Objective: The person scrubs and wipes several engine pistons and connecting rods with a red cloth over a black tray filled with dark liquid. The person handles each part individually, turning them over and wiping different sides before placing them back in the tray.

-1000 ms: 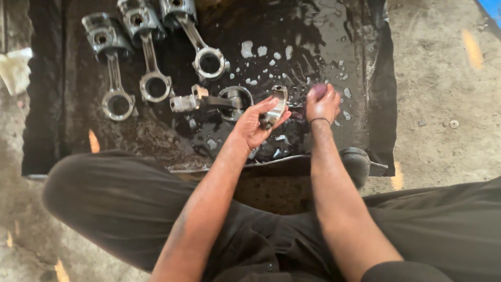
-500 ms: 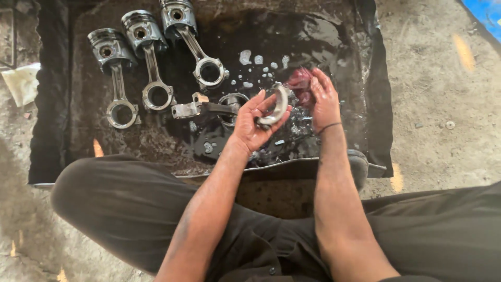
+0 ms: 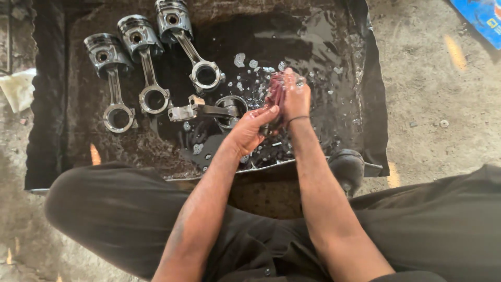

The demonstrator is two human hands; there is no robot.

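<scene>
My left hand [image 3: 249, 131] and my right hand [image 3: 296, 96] are pressed together above a black tray [image 3: 308, 163] of dark oily liquid. A reddish cloth [image 3: 274, 93] is bunched in my right hand's fingers. My left hand cups a small metal part [image 3: 271, 128] against the cloth, and most of that part is hidden. Just left of my hands, a loose connecting rod [image 3: 206, 110] lies in the liquid. Three pistons with their rods lie side by side at the tray's back left: piston [image 3: 107, 57], piston [image 3: 136, 36], piston [image 3: 171, 15].
The tray rests on a black sheet [image 3: 373, 104] over a rough concrete floor. A whitish rag [image 3: 18, 89] lies at the left edge and a blue object [image 3: 482, 18] at the top right. My dark shoe [image 3: 347, 167] touches the tray's near rim, with my knees spread either side.
My hands have moved up and to the right over the liquid. The curved metal part, plain in my left palm before, is now covered by the cloth and my right hand.
</scene>
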